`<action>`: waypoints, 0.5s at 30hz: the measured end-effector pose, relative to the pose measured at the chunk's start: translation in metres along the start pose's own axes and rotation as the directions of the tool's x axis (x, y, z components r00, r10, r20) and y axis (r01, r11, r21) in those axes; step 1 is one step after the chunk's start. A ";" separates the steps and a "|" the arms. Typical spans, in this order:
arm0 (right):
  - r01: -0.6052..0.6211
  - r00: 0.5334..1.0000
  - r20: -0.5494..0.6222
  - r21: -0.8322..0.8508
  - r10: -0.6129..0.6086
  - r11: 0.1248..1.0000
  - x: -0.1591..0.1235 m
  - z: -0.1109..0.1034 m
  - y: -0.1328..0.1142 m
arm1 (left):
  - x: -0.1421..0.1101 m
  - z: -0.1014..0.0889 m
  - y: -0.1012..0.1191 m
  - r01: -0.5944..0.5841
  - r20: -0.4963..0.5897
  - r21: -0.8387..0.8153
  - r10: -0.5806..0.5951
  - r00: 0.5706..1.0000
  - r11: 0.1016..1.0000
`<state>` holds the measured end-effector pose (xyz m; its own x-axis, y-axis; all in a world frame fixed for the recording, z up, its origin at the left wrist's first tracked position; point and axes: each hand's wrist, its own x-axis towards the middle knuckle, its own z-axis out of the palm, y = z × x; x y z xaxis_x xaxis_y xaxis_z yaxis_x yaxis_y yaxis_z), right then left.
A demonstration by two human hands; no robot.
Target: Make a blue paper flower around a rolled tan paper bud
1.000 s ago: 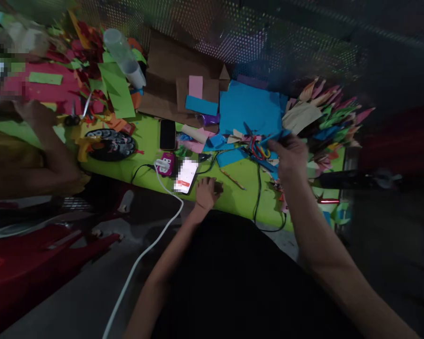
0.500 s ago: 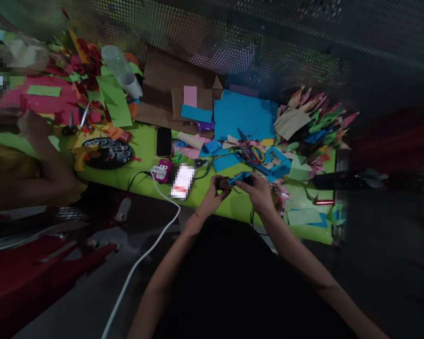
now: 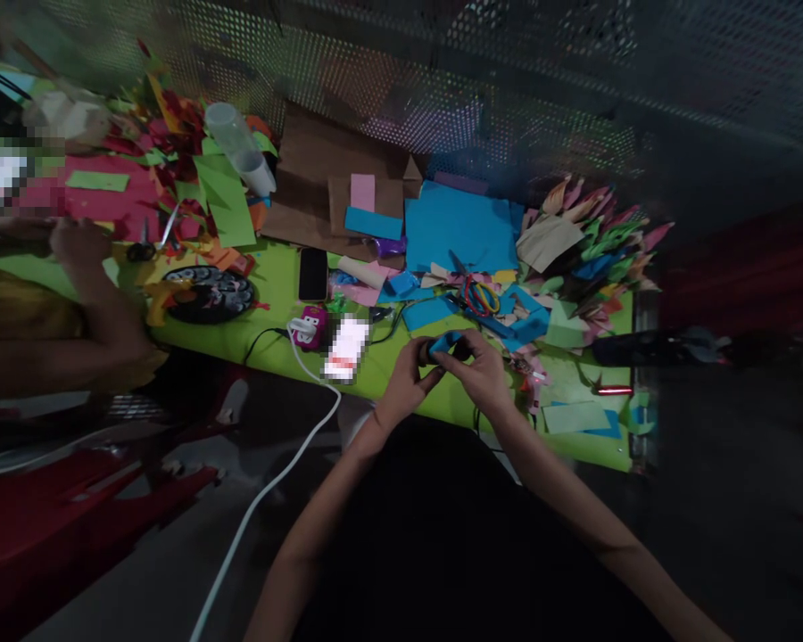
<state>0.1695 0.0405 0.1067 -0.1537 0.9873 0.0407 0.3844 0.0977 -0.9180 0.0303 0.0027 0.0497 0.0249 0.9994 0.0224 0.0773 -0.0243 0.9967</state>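
Observation:
My left hand (image 3: 405, 385) and my right hand (image 3: 483, 373) meet over the near edge of the green table (image 3: 274, 276). Both pinch a small blue paper piece (image 3: 443, 343) wrapped round something dark between the fingertips. Just behind my hands lie blue paper scraps (image 3: 518, 323) and scissors with coloured handles (image 3: 476, 294). A large blue sheet (image 3: 459, 227) lies further back.
A lit phone (image 3: 346, 346) and a pink charger with a white cable (image 3: 308, 330) lie left of my hands, a dark phone (image 3: 313, 273) behind them. Folded paper pieces (image 3: 592, 236) pile up at right. Another person's arm (image 3: 100, 294) reaches in at left, near a dark tray (image 3: 207, 292).
My right hand came back from the blue scraps at the right with a blue piece. Both hands then joined near the table's edge and closed round the piece.

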 end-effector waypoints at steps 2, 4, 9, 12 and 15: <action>0.032 0.999 -0.003 -0.034 -0.032 0.999 -0.001 -0.001 -0.001 | 0.001 0.001 0.002 -0.017 -0.006 -0.009 0.017 1.000 1.000; 0.045 0.999 0.003 -0.058 -0.045 0.997 -0.002 -0.001 -0.002 | 0.002 0.001 0.005 -0.034 -0.024 0.000 0.034 0.999 0.999; 0.077 0.997 0.034 -0.083 -0.074 0.994 -0.004 -0.002 -0.007 | 0.003 0.001 0.011 -0.029 -0.052 0.079 0.033 0.998 0.996; 0.099 0.994 0.055 -0.083 -0.095 0.992 -0.005 -0.003 -0.010 | 0.003 0.002 0.011 0.007 -0.069 0.089 -0.001 0.998 0.996; 0.119 0.990 0.083 -0.085 -0.112 0.989 -0.005 -0.006 -0.011 | 0.002 0.004 0.012 0.038 -0.093 0.084 -0.030 0.995 0.996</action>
<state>0.1715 0.0352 0.1185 -0.2709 0.9562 0.1106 0.4396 0.2252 -0.8695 0.0355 0.0043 0.0617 -0.0698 0.9976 -0.0002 0.1614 0.0115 0.9868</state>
